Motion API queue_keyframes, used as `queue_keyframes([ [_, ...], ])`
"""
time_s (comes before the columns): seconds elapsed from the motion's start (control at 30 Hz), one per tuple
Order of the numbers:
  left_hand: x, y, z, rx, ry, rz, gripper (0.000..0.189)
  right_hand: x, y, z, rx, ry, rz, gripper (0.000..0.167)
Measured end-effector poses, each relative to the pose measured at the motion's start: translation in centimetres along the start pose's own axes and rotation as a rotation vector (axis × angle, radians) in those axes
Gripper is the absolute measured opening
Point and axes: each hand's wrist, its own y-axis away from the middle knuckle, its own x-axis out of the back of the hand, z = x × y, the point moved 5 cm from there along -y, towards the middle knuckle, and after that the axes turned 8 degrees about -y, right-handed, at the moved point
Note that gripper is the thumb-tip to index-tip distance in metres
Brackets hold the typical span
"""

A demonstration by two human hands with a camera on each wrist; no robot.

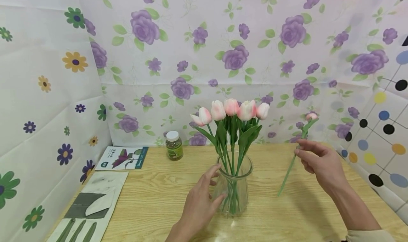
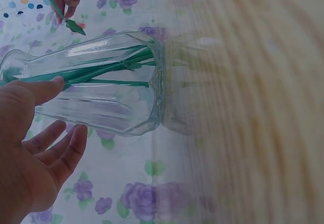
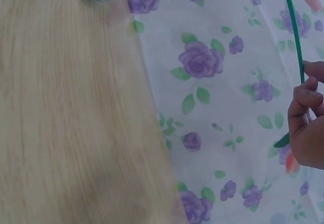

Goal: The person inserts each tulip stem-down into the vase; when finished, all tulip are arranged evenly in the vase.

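A clear glass vase point(image 1: 242, 196) stands on the table with several pink-and-white tulips point(image 1: 231, 108) in it, their green stems point(image 2: 101, 73) crossing inside the glass. My left hand point(image 1: 200, 201) is at the vase's left side, fingers loosely spread and thumb along the glass. In the air to the right of the vase, my right hand point(image 1: 322, 164) pinches a single tulip point(image 1: 311, 116) by its stem between thumb and fingers. That tulip's bloom points up and its bare stem end slants down to the left. The stem point(image 3: 295, 32) also shows in the right wrist view.
A small jar point(image 1: 174, 148) with a white lid stands at the back, left of the vase. Further left lie a printed card point(image 1: 122, 158) and a flat packet point(image 1: 92, 203) with pictures on it. Flowered cloth point(image 1: 204, 65) walls in the wooden table point(image 1: 153, 199).
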Motion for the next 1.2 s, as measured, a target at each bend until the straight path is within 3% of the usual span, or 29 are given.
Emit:
queue_keyframes([
  [0.53,-0.1,0.1,-0.3,0.009,0.000,-0.006,0.094,-3.8,0.0,-2.7,0.084,-0.228,0.133,0.025],
  [1.03,-0.2,0.1,-0.3,-0.013,-0.007,0.013,0.094,-7.3,0.2,-3.9,0.239,-0.318,0.314,0.026],
  [1.2,-0.1,0.1,-0.3,-0.015,-0.011,0.016,0.095,-8.6,0.5,-4.3,0.343,-0.270,0.294,0.029],
])
